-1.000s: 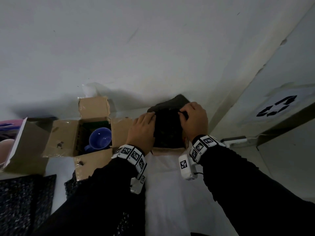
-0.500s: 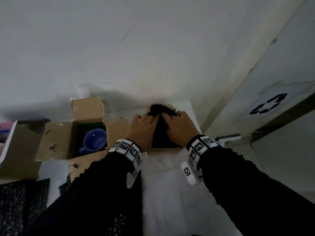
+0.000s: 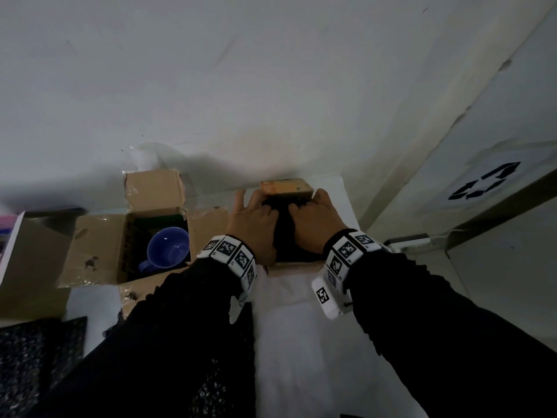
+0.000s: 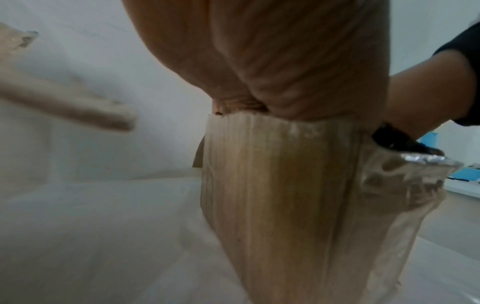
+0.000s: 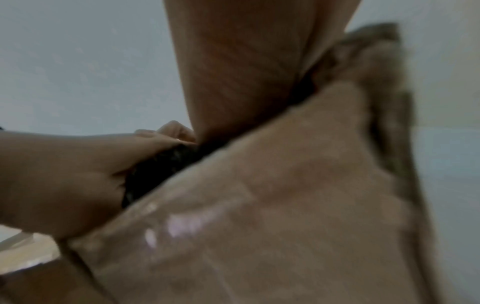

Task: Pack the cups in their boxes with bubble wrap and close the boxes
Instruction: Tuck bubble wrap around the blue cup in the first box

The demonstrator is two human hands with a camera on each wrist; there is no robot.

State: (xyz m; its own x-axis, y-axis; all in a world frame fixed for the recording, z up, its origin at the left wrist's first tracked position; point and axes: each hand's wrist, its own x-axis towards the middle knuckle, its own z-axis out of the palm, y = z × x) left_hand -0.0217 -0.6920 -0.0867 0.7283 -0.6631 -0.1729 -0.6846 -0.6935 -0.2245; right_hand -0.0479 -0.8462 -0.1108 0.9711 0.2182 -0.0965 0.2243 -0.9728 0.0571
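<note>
Three cardboard boxes show: one open with a cup inside, one under the hands, one at the left edge. One blue cup; two hands, left and right; two dark bubble wrap sheets

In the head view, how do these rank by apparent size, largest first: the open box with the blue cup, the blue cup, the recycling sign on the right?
1. Open box, with its spread flaps.
2 and 3. Recycling sign and blue cup look alike; the sign lies farther away and slanted, so I leave them unranked.
</note>
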